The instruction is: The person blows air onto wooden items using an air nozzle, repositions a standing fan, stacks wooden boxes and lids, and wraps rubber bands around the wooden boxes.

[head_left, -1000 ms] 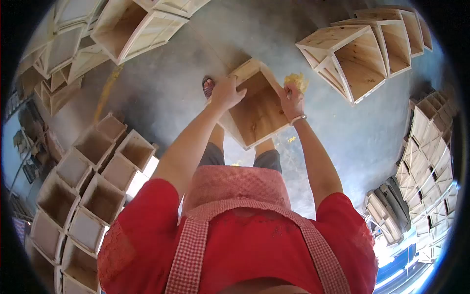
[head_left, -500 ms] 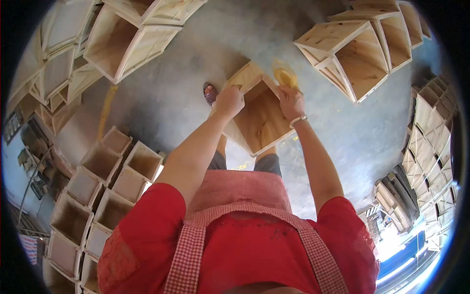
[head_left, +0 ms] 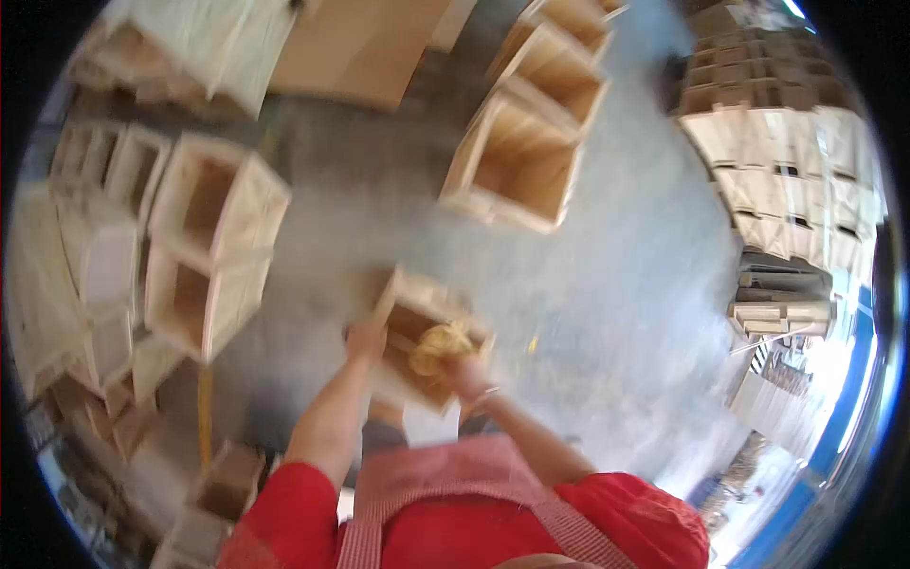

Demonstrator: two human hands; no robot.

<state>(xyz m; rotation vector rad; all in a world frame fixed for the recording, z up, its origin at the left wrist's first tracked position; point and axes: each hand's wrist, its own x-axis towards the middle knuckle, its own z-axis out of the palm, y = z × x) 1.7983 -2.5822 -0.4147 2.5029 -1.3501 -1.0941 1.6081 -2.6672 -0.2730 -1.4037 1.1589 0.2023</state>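
An open wooden box (head_left: pixel 472 321) is in front of my legs, its open side facing up toward me. My left hand (head_left: pixel 365 341) is closed on the box's left rim, though motion blurs the fingers. A crumpled yellow cloth-like bundle (head_left: pixel 438 347) is in my right hand (head_left: pixel 465 376), over the box's opening. Whether the bundle touches the wood inside, I cannot tell. The right hand's fingertips are partly hidden behind the bundle.
Several open wooden boxes (head_left: pixel 523 161) stand in a row on the concrete floor (head_left: pixel 351 190) ahead. More boxes (head_left: pixel 213 218) are stacked at left, and a tall stack (head_left: pixel 796 142) rises at far right. A brown board (head_left: pixel 351 47) lies at the top.
My right hand has gone from the box's right rim to over its opening, with the yellow bundle. My left hand stays at the left side. The whole view has swung.
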